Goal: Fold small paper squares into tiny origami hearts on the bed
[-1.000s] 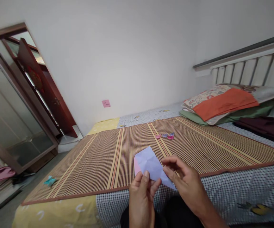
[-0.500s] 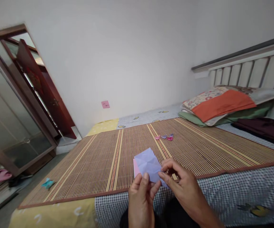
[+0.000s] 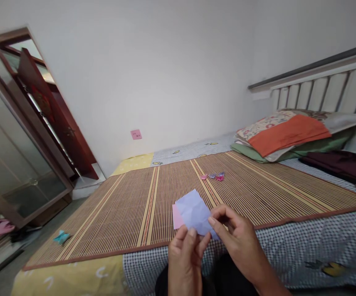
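Observation:
A sheet of lilac paper (image 3: 195, 211) with crease lines is held up between my two hands above the near edge of the mat. My left hand (image 3: 186, 250) pinches its lower edge, thumb on top and fingers beneath. At the right edge, my right hand (image 3: 235, 234) grips the sheet between thumb and forefinger, the other fingers curled. Behind the lilac sheet a piece of pink paper (image 3: 177, 218) shows at the left; I cannot tell whether it lies on the mat or is touched.
Small pink and lilac folded papers (image 3: 212, 176) sit farther back on the striped mat (image 3: 128, 209). A turquoise folded paper (image 3: 61, 237) lies at the left corner. Pillows (image 3: 289, 135) are stacked at right, beside dark folded cloth (image 3: 340, 166). A pink note (image 3: 136, 134) is against the wall.
The lilac sheet is tilted slightly differently and looks flatter, and its right edge has shifted a little with my right hand. Both hands keep their hold.

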{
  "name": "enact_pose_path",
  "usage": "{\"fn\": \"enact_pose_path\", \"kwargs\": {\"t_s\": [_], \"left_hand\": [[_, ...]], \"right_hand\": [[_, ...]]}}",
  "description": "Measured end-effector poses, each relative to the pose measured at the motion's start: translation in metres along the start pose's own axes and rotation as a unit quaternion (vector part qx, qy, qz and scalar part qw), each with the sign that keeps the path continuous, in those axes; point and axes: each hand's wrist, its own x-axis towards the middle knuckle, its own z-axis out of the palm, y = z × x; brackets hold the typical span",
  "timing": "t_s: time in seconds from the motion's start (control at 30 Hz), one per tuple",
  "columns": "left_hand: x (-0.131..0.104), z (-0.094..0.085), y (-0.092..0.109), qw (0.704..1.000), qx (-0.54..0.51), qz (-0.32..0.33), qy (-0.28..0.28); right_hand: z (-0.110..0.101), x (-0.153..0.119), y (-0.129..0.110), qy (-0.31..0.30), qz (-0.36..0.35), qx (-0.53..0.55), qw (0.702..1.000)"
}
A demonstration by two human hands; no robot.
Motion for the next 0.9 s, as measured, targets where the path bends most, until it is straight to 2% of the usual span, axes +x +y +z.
{"fn": "enact_pose_path", "kwargs": {"t_s": [0.17,0.47,0.63,0.73,0.9], "left_hand": [[0.002,-0.005,-0.003,0.999,0.03,-0.005,-0.022],[0.0,0.0,-0.002,0.999,-0.004,-0.022,0.032],[0.003,0.0,-0.004,0.999,-0.006,-0.039,0.027],[0.006,0.0,-0.004,0.998,-0.021,-0.039,0.045],[0.009,0.0,-0.002,0.997,-0.036,-0.017,0.069]], "right_hand": [[0.0,0.001,0.001,-0.005,0.0,0.004,1.0],[0.001,0.001,0.003,0.004,0.004,-0.006,1.0],[0.005,0.001,0.004,0.024,0.014,-0.009,1.0],[0.004,0.001,0.011,0.035,0.037,0.022,0.998],[0.003,0.0,0.016,-0.069,0.093,0.033,0.993]]}}
